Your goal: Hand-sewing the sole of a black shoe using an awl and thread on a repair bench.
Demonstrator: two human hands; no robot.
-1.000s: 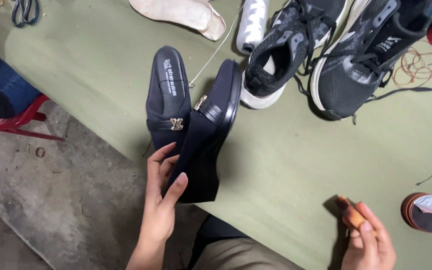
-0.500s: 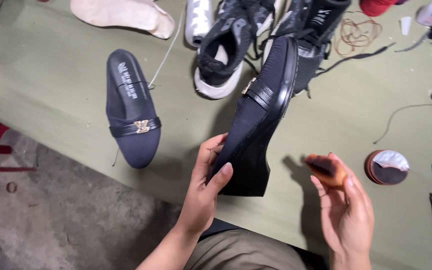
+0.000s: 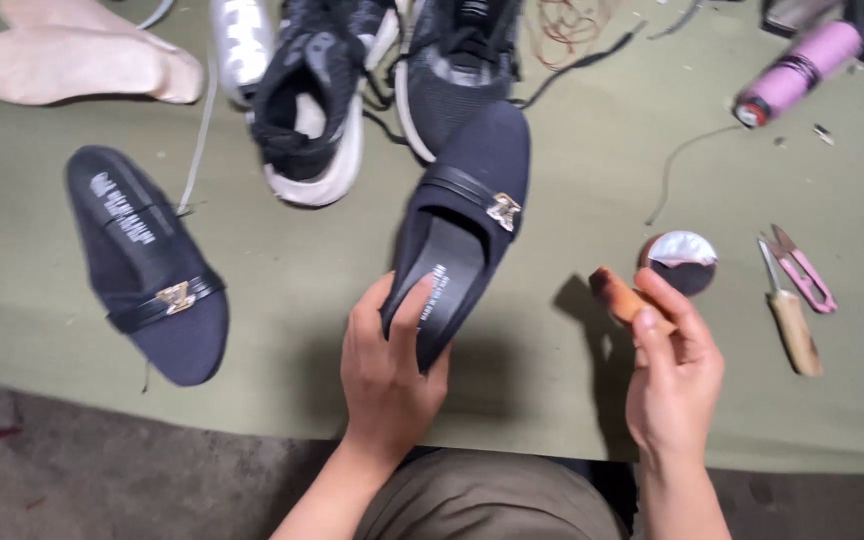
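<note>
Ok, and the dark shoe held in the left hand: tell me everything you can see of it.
The dark navy slip-on shoe has a knit-looking upper, a band across the vamp with a small gold-coloured buckle, and a dark insole with pale printing. It is held opening-up above the green table, toe pointing away toward the sneakers. The left hand grips its heel end, fingers reaching into the opening. Its mate lies on the table to the left, apart.
</note>
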